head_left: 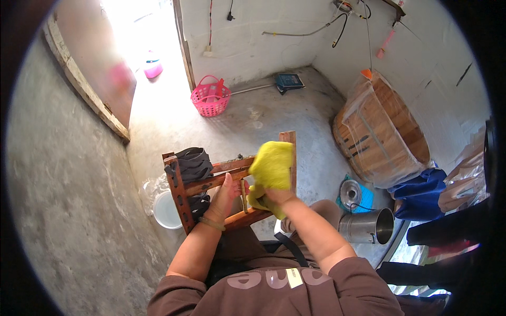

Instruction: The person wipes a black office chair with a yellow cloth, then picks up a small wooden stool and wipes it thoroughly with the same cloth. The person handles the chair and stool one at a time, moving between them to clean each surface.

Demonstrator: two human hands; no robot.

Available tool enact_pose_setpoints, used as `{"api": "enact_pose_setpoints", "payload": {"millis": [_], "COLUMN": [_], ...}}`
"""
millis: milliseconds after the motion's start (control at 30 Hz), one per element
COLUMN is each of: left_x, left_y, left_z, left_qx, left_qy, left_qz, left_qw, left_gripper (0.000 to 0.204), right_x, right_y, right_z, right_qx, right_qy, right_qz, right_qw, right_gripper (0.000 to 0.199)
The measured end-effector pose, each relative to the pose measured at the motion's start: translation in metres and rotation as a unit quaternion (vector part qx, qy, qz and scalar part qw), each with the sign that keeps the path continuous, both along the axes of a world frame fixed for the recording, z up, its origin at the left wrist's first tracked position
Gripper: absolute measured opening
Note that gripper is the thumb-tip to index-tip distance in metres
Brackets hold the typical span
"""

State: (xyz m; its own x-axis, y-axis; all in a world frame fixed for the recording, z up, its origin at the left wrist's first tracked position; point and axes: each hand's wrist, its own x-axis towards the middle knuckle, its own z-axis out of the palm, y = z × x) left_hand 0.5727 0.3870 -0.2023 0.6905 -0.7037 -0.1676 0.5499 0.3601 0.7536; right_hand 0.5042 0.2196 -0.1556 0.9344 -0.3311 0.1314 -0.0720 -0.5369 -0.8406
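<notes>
A reddish-brown wooden frame with slotted side pieces and crossbars stands tilted before my lap. My left hand grips it near the middle, thumb up along a crossbar; its fingers are partly hidden behind the wood. A yellow cloth is bunched in my right hand and lies over the frame's right part. The cloth is slightly blurred and covers most of those fingers. Dark fabric shows beside the frame's left end, and a bangle circles my left wrist.
A white bucket with clear plastic stands left of the frame. At right are a plastic-wrapped wooden tub, a steel pot and hanging clothes. Farther off are a pink basket, a blue scale and a bright doorway.
</notes>
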Motion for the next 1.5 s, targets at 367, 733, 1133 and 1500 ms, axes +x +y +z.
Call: {"api": "enact_pose_setpoints", "payload": {"millis": [367,733,1133,1500], "left_x": [-0.005,-0.006,0.003,-0.003], "left_y": [0.001,-0.003,0.001,-0.004], "left_z": [0.019,0.015,0.013,0.016], "left_qx": [-0.023,-0.01,0.009,0.025], "left_qy": [-0.01,0.018,0.001,0.007], "left_qz": [0.015,0.046,-0.011,0.023], "left_qw": [1.0,0.999,1.0,0.999], "left_gripper": [0.06,0.062,0.072,0.066], "right_x": [-0.002,0.006,0.0,-0.027], "right_y": [-0.019,0.016,-0.023,-0.097], "right_z": [-0.03,-0.005,-0.019,-0.034], "right_qx": [0.165,-0.064,-0.215,-0.103], "right_qy": [-0.041,-0.188,-0.071,-0.11], "right_qz": [0.067,0.101,0.081,-0.24], "right_qw": [0.983,0.975,0.971,0.959], "right_gripper": [0.029,0.03,0.037,0.029]}}
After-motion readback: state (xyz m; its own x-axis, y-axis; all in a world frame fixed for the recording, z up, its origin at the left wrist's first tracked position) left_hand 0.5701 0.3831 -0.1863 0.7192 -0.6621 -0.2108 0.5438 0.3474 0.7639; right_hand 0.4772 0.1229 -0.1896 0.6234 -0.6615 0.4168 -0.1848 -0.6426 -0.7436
